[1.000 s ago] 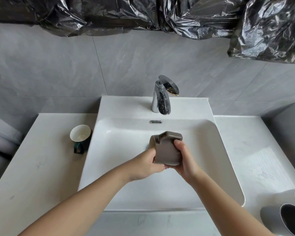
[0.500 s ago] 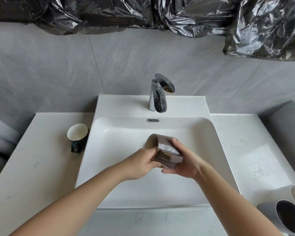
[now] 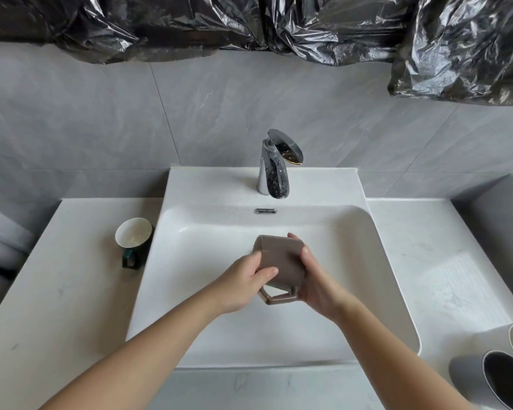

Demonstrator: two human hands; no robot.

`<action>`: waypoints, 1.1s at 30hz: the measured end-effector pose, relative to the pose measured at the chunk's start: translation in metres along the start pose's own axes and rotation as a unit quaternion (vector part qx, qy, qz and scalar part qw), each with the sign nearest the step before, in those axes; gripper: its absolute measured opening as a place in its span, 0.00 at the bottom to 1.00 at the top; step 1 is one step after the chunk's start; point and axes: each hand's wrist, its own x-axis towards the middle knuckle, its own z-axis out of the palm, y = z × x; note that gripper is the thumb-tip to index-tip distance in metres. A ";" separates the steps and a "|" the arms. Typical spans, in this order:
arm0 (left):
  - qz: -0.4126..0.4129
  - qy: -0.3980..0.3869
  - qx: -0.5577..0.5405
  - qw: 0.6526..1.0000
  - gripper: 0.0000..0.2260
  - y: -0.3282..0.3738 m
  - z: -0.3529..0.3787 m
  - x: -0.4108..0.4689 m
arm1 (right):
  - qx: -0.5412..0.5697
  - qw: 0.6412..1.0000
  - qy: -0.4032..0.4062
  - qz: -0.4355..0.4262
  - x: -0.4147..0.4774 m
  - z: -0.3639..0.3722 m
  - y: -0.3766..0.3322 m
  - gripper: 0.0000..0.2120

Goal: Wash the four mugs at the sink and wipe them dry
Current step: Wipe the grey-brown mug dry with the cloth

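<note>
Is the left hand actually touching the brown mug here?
Touching. The head view shows the left hand with its thumb lying across the side of the brown mug, no gap between them; the right hand grips the other end.

You have the held mug (image 3: 282, 261) over the sink (image 3: 214, 187), a second mug (image 3: 133, 241) on the tabletop (image 3: 57, 306) left, two mugs (image 3: 468, 377) right.

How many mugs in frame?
4: brown mug gripped by left hand and right hand over the sink; dark green mug on the left counter; grey mug and white mug at bottom right, both partly cropped.
</note>
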 end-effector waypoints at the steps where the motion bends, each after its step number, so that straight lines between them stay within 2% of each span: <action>1: 0.013 0.006 0.025 1.000 0.08 -0.001 0.000 0.000 | 0.022 0.999 -0.023 0.028 0.000 0.001 -0.003 0.37; 2: 0.031 0.004 0.048 0.998 0.06 -0.001 0.000 -0.001 | 0.035 0.998 -0.032 0.041 -0.001 0.002 -0.006 0.35; 5: 0.071 -0.030 0.098 0.992 0.11 0.008 -0.002 -0.006 | 0.046 0.998 -0.003 0.029 0.004 0.005 -0.010 0.30; 8: 0.104 -0.058 0.218 0.969 0.18 0.011 -0.008 -0.003 | 0.048 0.999 0.005 0.005 0.006 0.005 -0.013 0.35; 10: 0.098 -0.079 0.245 0.961 0.18 0.011 -0.009 -0.003 | 0.027 0.999 0.019 -0.008 0.006 0.004 -0.012 0.33; 12: 0.091 -0.078 0.180 0.976 0.20 0.013 -0.006 -0.003 | 0.000 0.999 0.026 -0.032 0.007 0.007 -0.010 0.28; 15: 0.035 -0.087 -0.016 0.995 0.22 0.017 0.001 -0.005 | -0.036 0.995 0.052 -0.079 0.005 0.009 -0.005 0.25; 19: -0.025 -0.054 -0.231 0.971 0.20 0.009 0.010 -0.010 | -0.154 0.973 0.069 -0.156 -0.002 0.005 0.000 0.28; 21: -0.031 -0.034 -0.226 0.973 0.19 0.006 0.011 -0.008 | -0.147 0.977 0.059 -0.145 -0.002 0.004 0.003 0.30; 24: 0.000 -0.006 -0.111 0.994 0.14 0.003 0.006 -0.007 | -0.051 0.998 0.010 -0.034 -0.003 -0.002 0.000 0.32; 26: 0.034 -0.024 -0.019 0.999 0.13 0.002 0.001 -0.008 | -0.017 0.999 -0.035 0.033 -0.003 -0.005 -0.007 0.31; 28: 0.063 -0.043 0.064 0.995 0.14 0.001 0.000 -0.006 | 0.028 0.998 -0.019 0.059 -0.002 -0.004 -0.009 0.27; 30: 0.050 -0.068 0.055 0.995 0.18 0.004 0.001 -0.004 | 0.027 0.998 0.031 0.043 -0.001 0.003 -0.007 0.22; 33: 0.018 -0.091 -0.062 0.994 0.21 0.011 0.004 -0.006 | -0.024 0.998 0.056 -0.018 0.002 0.003 0.000 0.29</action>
